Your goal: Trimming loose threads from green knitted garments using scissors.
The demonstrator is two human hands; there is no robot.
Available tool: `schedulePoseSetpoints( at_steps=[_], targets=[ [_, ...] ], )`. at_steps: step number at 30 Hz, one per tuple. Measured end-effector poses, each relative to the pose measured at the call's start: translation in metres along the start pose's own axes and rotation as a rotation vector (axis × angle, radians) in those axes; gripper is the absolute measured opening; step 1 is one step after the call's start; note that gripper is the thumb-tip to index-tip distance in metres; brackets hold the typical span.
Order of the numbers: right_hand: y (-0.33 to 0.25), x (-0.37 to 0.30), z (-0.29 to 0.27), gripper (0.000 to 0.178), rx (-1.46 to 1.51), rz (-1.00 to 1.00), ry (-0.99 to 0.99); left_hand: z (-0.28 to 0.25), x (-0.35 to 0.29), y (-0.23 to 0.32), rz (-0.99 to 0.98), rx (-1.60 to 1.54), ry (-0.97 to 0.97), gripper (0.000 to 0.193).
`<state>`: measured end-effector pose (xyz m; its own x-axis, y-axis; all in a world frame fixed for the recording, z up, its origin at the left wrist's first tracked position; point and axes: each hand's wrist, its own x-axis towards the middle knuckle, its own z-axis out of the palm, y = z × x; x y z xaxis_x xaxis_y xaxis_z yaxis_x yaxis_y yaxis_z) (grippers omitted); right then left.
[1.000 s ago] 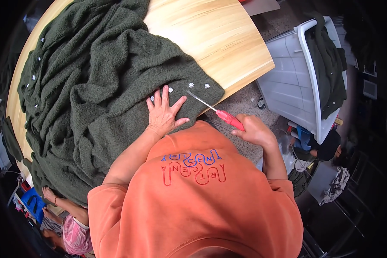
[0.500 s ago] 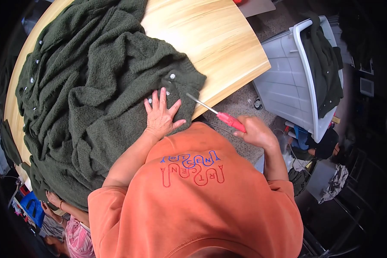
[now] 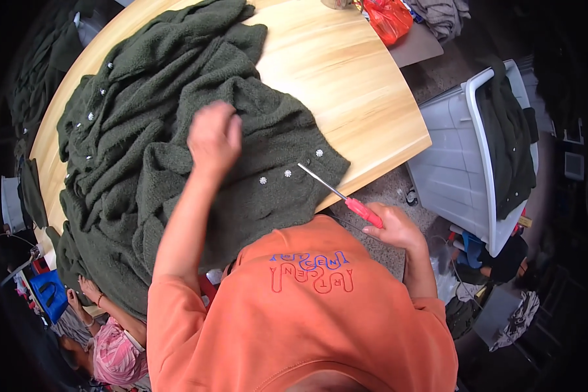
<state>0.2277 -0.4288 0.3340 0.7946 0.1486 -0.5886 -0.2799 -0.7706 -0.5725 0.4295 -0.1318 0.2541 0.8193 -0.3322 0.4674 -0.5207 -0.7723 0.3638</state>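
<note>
Clothes (image 3: 500, 147) are held in bin (image 3: 443, 147) right of table (image 3: 372, 98) | red-handled tool (image 3: 361, 210) is gripped by right hand (image 3: 398, 227) beside table | left hand (image 3: 212, 138) above table, grip unclear

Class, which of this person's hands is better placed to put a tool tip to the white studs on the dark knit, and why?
Probably the right hand: it grips the red-handled tool, whose tip lies close to two white studs. The left hand is blurred and shows no tool.
</note>
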Motion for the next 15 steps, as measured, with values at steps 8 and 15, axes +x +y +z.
schedulePoseSetpoints(
  at_steps=[8, 15],
  targets=[
    [0.004, 0.003, -0.002, 0.042, 0.083, -0.018, 0.053, 0.023, 0.017, -0.006, -0.032, 0.254, -0.238, 0.07],
    [0.007, 0.011, -0.002, 0.045, 0.106, -0.073, 0.054, 0.037, 0.001, -0.01, 0.305, 0.227, -0.393, 0.043]
  ],
)
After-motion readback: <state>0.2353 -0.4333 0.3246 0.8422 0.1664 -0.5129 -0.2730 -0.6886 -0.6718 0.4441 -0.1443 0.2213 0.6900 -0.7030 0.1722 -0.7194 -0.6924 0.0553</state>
